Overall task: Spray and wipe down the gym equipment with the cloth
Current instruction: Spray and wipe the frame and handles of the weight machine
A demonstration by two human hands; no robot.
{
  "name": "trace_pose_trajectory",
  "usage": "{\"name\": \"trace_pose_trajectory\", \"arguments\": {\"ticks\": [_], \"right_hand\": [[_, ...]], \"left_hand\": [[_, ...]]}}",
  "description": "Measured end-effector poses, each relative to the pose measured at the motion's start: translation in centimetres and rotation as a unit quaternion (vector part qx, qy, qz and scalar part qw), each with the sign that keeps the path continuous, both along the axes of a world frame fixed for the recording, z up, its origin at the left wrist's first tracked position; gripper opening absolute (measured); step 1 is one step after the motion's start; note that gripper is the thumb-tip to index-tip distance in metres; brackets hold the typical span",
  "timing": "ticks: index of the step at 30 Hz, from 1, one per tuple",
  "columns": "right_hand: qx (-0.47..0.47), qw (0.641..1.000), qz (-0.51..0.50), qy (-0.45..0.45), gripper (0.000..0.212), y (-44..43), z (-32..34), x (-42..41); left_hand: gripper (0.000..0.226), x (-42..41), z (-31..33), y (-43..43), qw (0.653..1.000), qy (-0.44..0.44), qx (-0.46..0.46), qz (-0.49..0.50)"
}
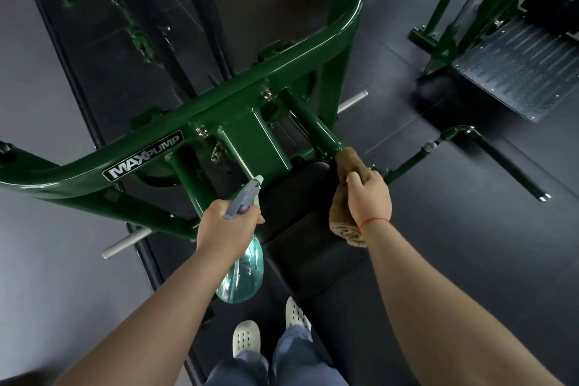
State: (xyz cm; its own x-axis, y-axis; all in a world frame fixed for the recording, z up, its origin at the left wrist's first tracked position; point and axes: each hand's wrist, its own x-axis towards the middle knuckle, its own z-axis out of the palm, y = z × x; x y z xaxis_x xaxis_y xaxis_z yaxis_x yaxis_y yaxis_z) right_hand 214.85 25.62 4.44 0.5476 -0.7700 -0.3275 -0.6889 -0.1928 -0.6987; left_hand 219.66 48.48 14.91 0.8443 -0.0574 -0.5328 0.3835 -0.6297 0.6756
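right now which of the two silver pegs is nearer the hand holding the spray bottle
The silver peg at lower left, jutting from the green frame just beside the left hand. The other peg sticks out farther back, beyond the cloth.

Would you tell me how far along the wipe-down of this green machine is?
Nothing shows as finished. In hand: the left hand grips the clear teal spray bottle, nozzle toward the green frame; the right hand holds the brown towel cloth against a green tube. Left: black padded seat, remaining frame.
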Motion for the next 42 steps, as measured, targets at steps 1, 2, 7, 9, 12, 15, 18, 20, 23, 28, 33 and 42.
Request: {"name": "trace_pose_trajectory", "arguments": {"ticks": [1,2,7,9,12,15,18,20,23,28,33,42], "right_hand": [[-0.007,1.0,-0.006,-0.016,0.021,0.3,-0.4,-0.7],[-0.012,1.0,-0.008,-0.024,0.018,0.4,-0.6,-1.3],[-0.001,0.998,-0.035,0.054,0.019,-0.1,-3.3,-6.8],[0.032,0.993,-0.058,0.096,0.024,-0.4,-4.2,-8.1],[0.052,0.985,-0.043,0.157,0.027,-1.0,-3.6,-6.7],[0.039,0.985,-0.001,0.167,0.027,-1.7,-2.4,-3.8],[0.036,0.989,0.02,0.143,0.035,-1.9,-1.2,-0.8],[0.031,0.991,0.032,0.13,0.035,-1.7,-0.6,0.3],[0.032,0.995,0.035,0.091,0.032,-1.3,-0.7,-1.2],[0.007,0.997,-0.018,0.07,0.033,0.6,-2.1,-6.2],[0.019,0.983,-0.108,0.149,0.053,2.5,-3.1,-10.1],[-0.052,0.989,-0.125,0.067,0.042,5.0,1.1,-2.5]], "left_hand": [[0.03,0.0,0.0,0.0,1.0,-0.003,0.0,-0.005],[0.033,0.1,0.0,0.0,1.0,-0.004,0.002,-0.013],[0.058,0.3,0.0,-0.1,0.999,-0.009,0.022,-0.038],[0.059,0.2,-0.2,-0.2,0.999,-0.016,0.025,-0.034],[0.057,0.1,-0.4,-0.1,0.999,-0.009,0.012,-0.032],[0.059,-0.3,-0.4,-0.1,0.999,-0.014,0.008,-0.045],[0.058,-0.6,-0.6,-0.2,0.998,-0.024,0.018,-0.047],[0.058,-0.7,-0.7,-0.2,0.998,-0.024,0.019,-0.049],[0.054,-0.7,-0.9,-0.2,0.999,-0.021,0.01,-0.031],[0.028,-0.6,-1.1,0.2,0.998,-0.006,-0.039,0.038],[0.036,0.4,-1.1,1.3,0.997,-0.001,-0.062,0.049],[0.027,1.4,-0.5,4.1,0.99,0.029,-0.131,0.031]]}}
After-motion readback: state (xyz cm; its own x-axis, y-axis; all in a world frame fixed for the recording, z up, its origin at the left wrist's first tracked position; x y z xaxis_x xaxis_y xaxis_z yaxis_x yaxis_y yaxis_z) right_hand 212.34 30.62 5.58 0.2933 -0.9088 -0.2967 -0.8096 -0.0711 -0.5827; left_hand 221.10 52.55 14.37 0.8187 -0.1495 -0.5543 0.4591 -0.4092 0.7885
